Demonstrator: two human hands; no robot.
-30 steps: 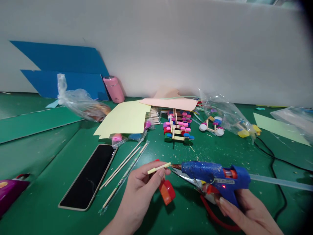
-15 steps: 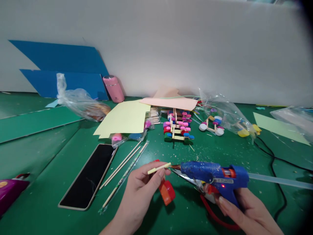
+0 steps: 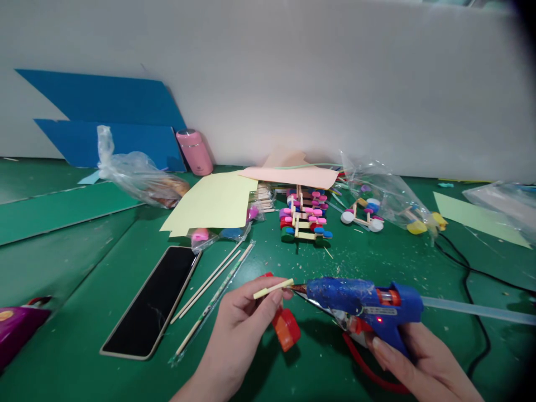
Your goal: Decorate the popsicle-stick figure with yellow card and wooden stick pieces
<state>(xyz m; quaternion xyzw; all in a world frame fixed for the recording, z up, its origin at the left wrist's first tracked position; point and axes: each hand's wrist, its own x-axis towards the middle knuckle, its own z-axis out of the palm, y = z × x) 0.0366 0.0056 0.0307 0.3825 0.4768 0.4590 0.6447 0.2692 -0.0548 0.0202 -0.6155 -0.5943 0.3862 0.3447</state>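
Note:
My left hand point(image 3: 247, 324) pinches a short pale wooden stick point(image 3: 273, 288) between thumb and fingers. A red-and-orange round cap point(image 3: 286, 330) shows just below those fingers, and another red piece peeks out behind them; whether they are joined to the stick is hidden. My right hand point(image 3: 419, 357) is wrapped round the handle of a blue hot glue gun point(image 3: 347, 296), its red light lit. The copper-coloured nozzle points left, right at the stick's near end. A clear glue stick point(image 3: 477, 310) juts from the gun's back. Partly under the gun lie red-handled scissors point(image 3: 368, 368).
Behind my hands stand several small stick-and-cap cars point(image 3: 305, 215), with another frame point(image 3: 363, 214) to their right. At left lie a phone point(image 3: 151, 304) and thin wooden sticks point(image 3: 209, 282). Yellow paper point(image 3: 213, 204), a pink flask point(image 3: 195, 152) and a black cable point(image 3: 467, 273) are further out.
The glue gun has shifted slightly left, bringing its nozzle closer to the stick. My left hand has barely moved.

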